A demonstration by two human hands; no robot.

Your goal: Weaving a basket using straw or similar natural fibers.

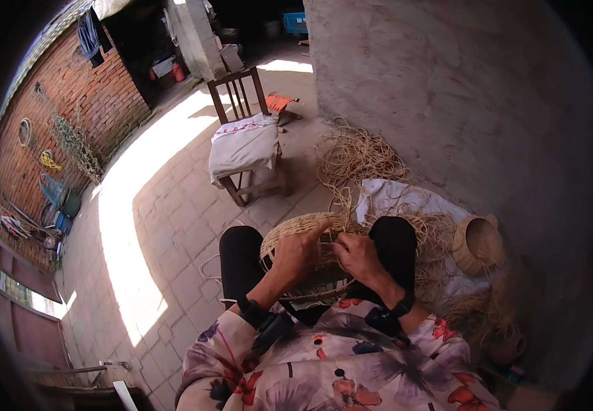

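Note:
On my lap rests a partly woven straw basket, its far side tightly plaited and its near side showing open ribs. My left hand is closed on the left part of its weave, with a finger stretched toward the middle. Just beside it my right hand is closed in a pinch over the basket's middle. What lies between those fingertips is too small to make out. A loose pale strand curls out past my left knee. My hands cover part of the weave.
Right of my knees, coils of straw cord and loose strands lie around a white sheet. A round woven basket lies there by the grey wall. Ahead stands a wooden chair with a white cloth on its seat.

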